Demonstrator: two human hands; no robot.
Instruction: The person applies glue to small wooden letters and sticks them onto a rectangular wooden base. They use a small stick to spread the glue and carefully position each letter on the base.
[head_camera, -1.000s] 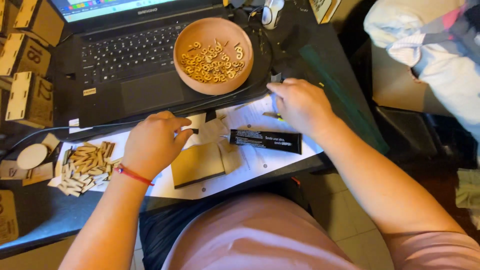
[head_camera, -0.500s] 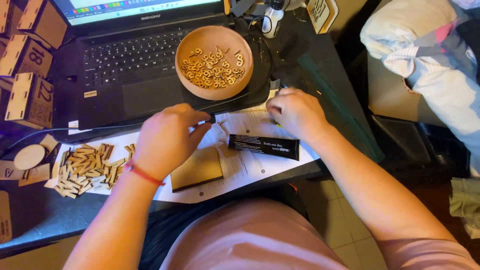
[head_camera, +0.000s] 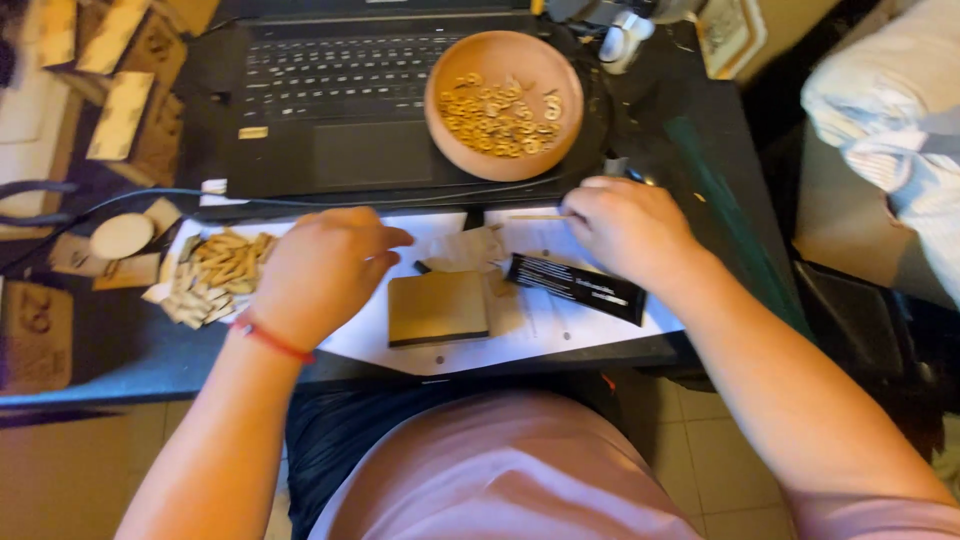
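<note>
Near the desk's front edge, on the white paper sheet (head_camera: 560, 335), the left hand (head_camera: 320, 270) hovers loosely curled, holding nothing I can make out, just beside the square wooden board (head_camera: 437, 308). The right hand (head_camera: 632, 228) pinches a thin stick (head_camera: 535, 216) — its wrist touching the black tube (head_camera: 575, 288).

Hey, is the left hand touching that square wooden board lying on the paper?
Apart. In the head view, a strip of white paper shows between the left hand and the square wooden board.
</note>
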